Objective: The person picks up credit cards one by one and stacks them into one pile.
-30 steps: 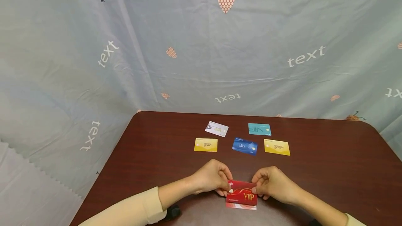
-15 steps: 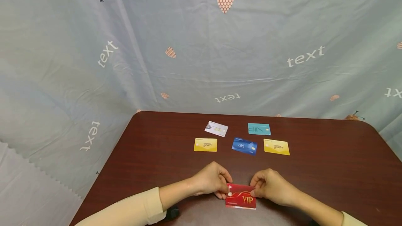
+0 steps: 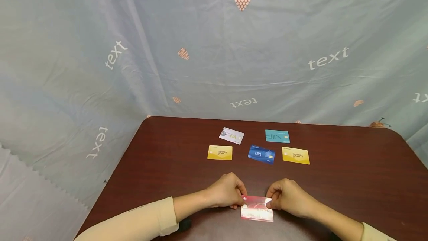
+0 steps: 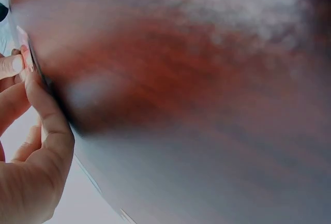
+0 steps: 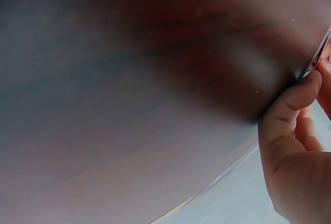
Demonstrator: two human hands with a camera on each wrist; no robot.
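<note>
Red card (image 3: 257, 213): held between both hands, set at 6 o'clock on the dark brown table (image 3: 351, 185); upper face washed out by glare. Whether one card or a stack, and whether the table is touched, cannot be told.

Left to right, clock centred on red card:
- Cream left sleeve (image 3: 140, 220): seen at 9 o'clock, forearm bared past the cuff.
- Left yellow card (image 3: 219, 152): laid flat at 11.
- Left hand (image 3: 225, 192): placed at 10; red card's left edge is pinched between thumb and curled fingers. In the left wrist view the card is seen nearly edge-on.
- White card (image 3: 232, 135): laid askew between 11 and 12, beyond left yellow card.
- Blue card (image 3: 261, 154): laid askew at 12.
- Teal card (image 3: 277, 136): laid between 12 and 1, farther off.
- Right hand (image 3: 289, 198): placed between 2 and 3; red card's right edge is pinched by thumb and fingers.
- Right yellow card (image 3: 295, 155): laid slightly askew at 1.
- Cream right sleeve (image 3: 374, 232): seen near 4, partly cropped.
</note>
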